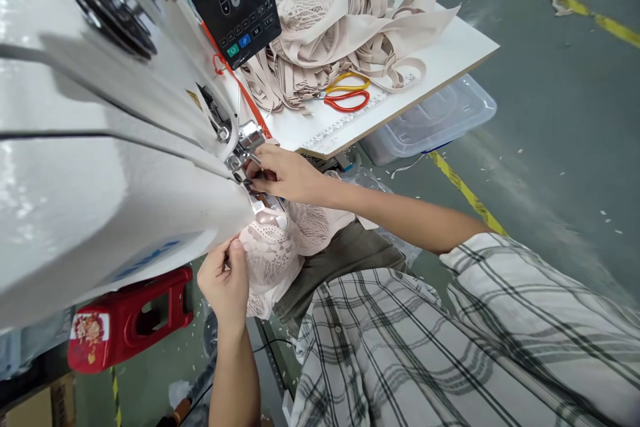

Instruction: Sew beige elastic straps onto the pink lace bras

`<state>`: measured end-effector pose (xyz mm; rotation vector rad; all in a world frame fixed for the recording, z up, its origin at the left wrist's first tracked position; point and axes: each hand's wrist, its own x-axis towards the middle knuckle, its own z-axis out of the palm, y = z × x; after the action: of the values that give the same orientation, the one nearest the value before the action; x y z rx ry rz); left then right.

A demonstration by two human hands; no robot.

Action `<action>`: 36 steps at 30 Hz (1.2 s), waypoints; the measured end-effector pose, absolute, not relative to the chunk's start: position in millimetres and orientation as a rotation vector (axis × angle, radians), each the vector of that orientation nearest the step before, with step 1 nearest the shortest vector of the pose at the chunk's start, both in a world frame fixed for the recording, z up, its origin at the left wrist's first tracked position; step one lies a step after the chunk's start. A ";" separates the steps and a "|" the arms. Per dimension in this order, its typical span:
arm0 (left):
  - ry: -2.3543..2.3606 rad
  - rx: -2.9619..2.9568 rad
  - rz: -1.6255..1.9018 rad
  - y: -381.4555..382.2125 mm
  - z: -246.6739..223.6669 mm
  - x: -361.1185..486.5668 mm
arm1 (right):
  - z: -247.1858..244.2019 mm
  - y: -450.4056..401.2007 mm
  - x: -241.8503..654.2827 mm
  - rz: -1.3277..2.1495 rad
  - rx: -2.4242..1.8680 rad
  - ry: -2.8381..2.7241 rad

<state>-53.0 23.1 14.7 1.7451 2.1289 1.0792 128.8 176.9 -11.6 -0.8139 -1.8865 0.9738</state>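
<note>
A pale pink lace bra (273, 257) lies over the sewing machine's end, its cups hanging beside the lap. My left hand (226, 277) pinches the lace edge between thumb and fingers, at the cup's left side. Close to the needle and presser foot (257, 200), my right hand (283, 173) has its fingers curled together; what they hold is hidden. The machine head (125, 193) fills the left of the view.
A white board (450, 47) carries beige straps and fabric (320, 20) and scissors with yellow and red handles (347, 92). A control panel (245, 7) stands above. Below are a clear plastic box (440, 117) and a red stool (130, 323). A person's foot shows at the bottom.
</note>
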 end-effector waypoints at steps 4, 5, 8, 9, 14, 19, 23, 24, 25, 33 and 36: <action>2.152 1.715 1.086 23.3 12.1 -55.9 | -12.1 176.3 127.2 0.971 -0.822 -1.883; 2.155 1.710 1.083 23.6 11.4 -56.4 | -12.6 176.5 126.3 0.967 -0.823 -1.882; 2.160 1.697 1.069 25.1 10.3 -56.6 | -14.7 177.8 122.5 0.944 -0.814 -1.865; 2.162 1.697 1.060 25.7 10.5 -56.2 | -15.3 178.3 121.5 0.945 -0.807 -1.854; 2.144 1.715 1.021 26.8 18.2 -51.9 | -17.7 167.3 126.0 1.115 -0.784 -1.691; 2.071 1.900 0.852 19.2 24.5 -48.3 | -22.1 110.7 154.5 1.375 -0.771 -1.425; 2.074 2.286 0.900 11.3 12.2 -47.3 | -24.1 50.2 179.0 1.282 -0.491 -1.596; 2.032 2.378 0.991 9.5 7.7 -46.6 | -25.1 38.2 181.6 1.261 -0.421 -1.651; 1.986 2.431 1.087 7.8 3.4 -45.5 | -26.6 28.4 182.5 1.257 -0.354 -1.687; 1.889 2.116 1.276 -6.2 -8.2 -31.8 | -38.1 6.8 170.4 1.299 -0.204 -1.674; 1.882 2.073 1.308 -9.6 -6.6 -29.1 | -39.0 3.9 170.8 1.296 -0.234 -1.698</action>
<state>-29.1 -9.6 -6.6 2.0728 1.8821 1.3079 170.8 3.9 -39.0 -0.2342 -1.6978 1.2958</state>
